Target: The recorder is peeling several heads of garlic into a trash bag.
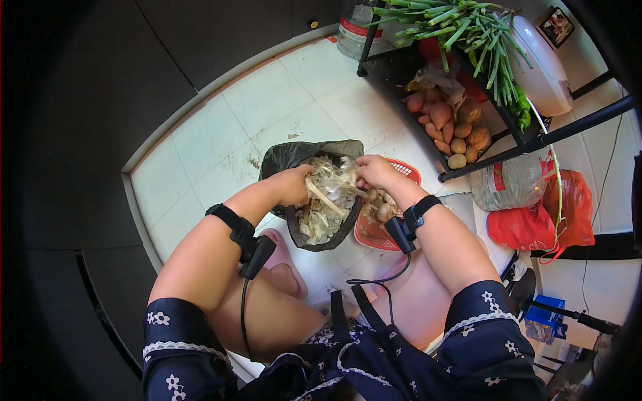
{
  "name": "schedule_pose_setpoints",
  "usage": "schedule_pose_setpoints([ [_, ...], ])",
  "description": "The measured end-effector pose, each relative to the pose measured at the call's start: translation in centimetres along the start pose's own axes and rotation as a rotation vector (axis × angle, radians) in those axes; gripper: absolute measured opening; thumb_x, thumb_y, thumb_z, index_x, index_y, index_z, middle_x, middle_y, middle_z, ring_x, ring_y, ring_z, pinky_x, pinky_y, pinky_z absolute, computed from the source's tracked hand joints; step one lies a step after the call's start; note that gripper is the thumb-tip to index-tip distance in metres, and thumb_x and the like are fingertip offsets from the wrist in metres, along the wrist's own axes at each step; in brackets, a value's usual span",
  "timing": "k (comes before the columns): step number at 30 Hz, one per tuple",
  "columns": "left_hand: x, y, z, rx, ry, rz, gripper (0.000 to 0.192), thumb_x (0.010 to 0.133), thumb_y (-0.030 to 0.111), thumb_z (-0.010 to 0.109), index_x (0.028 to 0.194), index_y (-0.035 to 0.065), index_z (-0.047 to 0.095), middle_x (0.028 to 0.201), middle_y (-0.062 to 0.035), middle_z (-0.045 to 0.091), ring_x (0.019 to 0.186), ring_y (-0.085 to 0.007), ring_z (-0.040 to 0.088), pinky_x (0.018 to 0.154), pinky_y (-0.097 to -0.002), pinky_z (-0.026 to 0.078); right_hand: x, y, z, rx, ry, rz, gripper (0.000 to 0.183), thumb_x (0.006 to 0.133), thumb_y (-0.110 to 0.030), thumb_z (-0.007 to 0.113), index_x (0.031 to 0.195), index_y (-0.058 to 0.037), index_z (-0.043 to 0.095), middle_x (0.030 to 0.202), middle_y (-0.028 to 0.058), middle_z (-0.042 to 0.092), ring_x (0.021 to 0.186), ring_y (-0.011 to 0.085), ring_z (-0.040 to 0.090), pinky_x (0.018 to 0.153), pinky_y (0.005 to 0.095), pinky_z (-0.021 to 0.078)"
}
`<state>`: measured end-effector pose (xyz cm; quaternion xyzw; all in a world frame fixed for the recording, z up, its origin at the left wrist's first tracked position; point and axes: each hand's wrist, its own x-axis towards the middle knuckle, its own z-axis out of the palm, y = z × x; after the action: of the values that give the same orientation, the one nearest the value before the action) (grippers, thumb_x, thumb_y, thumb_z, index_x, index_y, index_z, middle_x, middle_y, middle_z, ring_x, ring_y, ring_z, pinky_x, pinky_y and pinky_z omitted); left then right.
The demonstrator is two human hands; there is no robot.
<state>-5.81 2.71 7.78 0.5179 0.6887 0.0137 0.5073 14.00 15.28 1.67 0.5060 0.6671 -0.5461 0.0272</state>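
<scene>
A black plastic bag [325, 241] stands wide at its mouth on the floor, filled with pale, papery garlic skins and stalks [321, 220]. Over its left side, my left hand [292, 185] grips a dry garlic stalk [326, 198] that slants down across the skins. My right hand [375, 172] is at the bag's right edge, fingers pinched on a blurred garlic piece with dry skin. Beside the bag, partly under my right forearm, a red plastic basket [378, 242] holds several garlic bulbs [385, 211].
A black rack [481, 168] at upper right holds sweet potatoes [440, 115], potatoes and green onions [451, 20]. Near it lie a large clear plastic bottle [506, 185] and red bags [521, 225]. Dark cabinets [125, 60] border the tiled floor [210, 120]. Cables hang from both forearm straps.
</scene>
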Motion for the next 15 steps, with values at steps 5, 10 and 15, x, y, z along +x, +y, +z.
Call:
schedule_pose_setpoints([
  [5,0.4,0.4,0.6,0.115,0.213,0.090,0.080,0.061,0.016,0.069,0.130,0.0027,0.030,0.104,-0.0226,0.057,0.100,-0.0320,0.054,0.084,-0.0344,0.043,-1.4,-1.8,2.0,0.116,-0.024,-0.094,0.032,0.080,-0.011,0.055,0.110,-0.0021,0.057,0.076,0.0097,0.063,0.065,0.0160,0.060,0.058,0.0297,0.0473],
  [10,0.3,1.2,0.4,0.074,0.277,0.149,0.081,0.060,0.019,0.070,0.129,0.0031,0.031,0.105,-0.0229,0.057,0.099,-0.0324,0.055,0.084,-0.0349,0.043,-3.3,-3.9,3.0,-0.109,-0.063,-0.308,0.019,0.078,-0.022,0.059,0.084,-0.0050,0.064,0.074,0.0057,0.063,0.064,0.0137,0.057,0.059,0.0284,0.0463],
  [15,0.7,1.7,1.1,0.082,0.287,0.211,0.078,0.059,0.017,0.072,0.128,0.0096,0.035,0.115,-0.0207,0.052,0.107,-0.0337,0.050,0.088,-0.0371,0.042,-3.7,-3.4,3.0,-0.307,0.086,-0.500,0.017,0.077,-0.023,0.058,0.079,-0.0073,0.063,0.076,0.0095,0.064,0.070,0.0207,0.061,0.064,0.0331,0.0473],
])
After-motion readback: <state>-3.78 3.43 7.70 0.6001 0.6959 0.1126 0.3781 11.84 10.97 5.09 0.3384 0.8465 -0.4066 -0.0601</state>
